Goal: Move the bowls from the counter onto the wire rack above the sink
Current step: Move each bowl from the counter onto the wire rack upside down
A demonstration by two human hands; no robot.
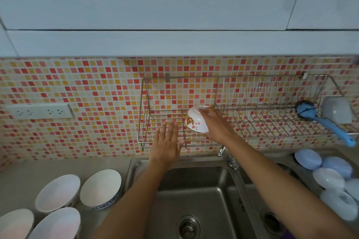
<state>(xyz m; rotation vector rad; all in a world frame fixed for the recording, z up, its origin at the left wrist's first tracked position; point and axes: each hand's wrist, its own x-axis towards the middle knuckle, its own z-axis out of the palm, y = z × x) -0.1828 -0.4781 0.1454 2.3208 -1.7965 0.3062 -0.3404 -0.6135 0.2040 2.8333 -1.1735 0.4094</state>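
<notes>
A wire rack [272, 83] hangs on the tiled wall above the sink [196, 196]. My right hand [217, 124] grips a small white bowl with a printed pattern [195, 120], held tipped on its side over the rack's left section. Just left of it, my left hand [167, 141] is flat with fingers spread at the rack's front rail, holding nothing. Several white bowls stand on the counter at the lower left; a blue-rimmed bowl [101, 188] is nearest the sink, and a plain white bowl [58, 192] sits beside it.
A blue dish brush [328, 124] and a grey cup [338, 110] sit at the rack's right end. Pale blue and white lids or dishes [330, 176] pile in the right basin. A tap [231, 159] stands behind the sink. A socket strip [38, 111] is on the wall.
</notes>
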